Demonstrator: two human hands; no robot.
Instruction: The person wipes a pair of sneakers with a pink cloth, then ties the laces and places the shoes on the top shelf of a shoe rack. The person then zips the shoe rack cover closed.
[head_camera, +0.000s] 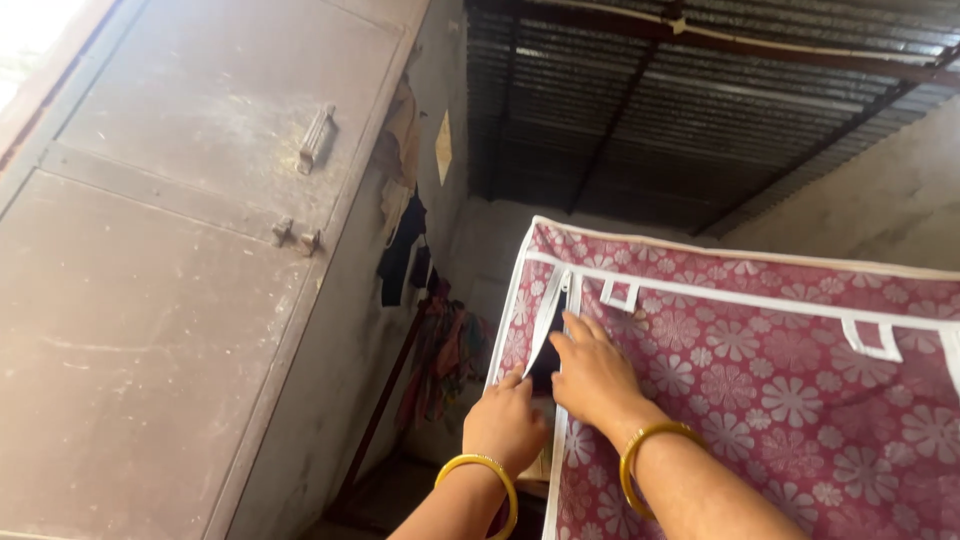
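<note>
Both hands are up at the left edge of the wardrobe, the soft maroon floral fabric kind. Left hand has fingers curled, pinching the white-trimmed flap by the slit; right hand lies with fingers spread flat on the cloth. Looks light and floppy, so I'd grab the stiff trim. Metal door on the left.

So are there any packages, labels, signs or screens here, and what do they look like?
Paper patch: stuck on the grey wall beside the metal door, pale yellow, diamond-shaped; too small to tell whether it is a label.
No packages or screens show.
Fabric wardrobe cover: right side, maroon with white flowers and white trim; both hands at its zip opening.
</note>
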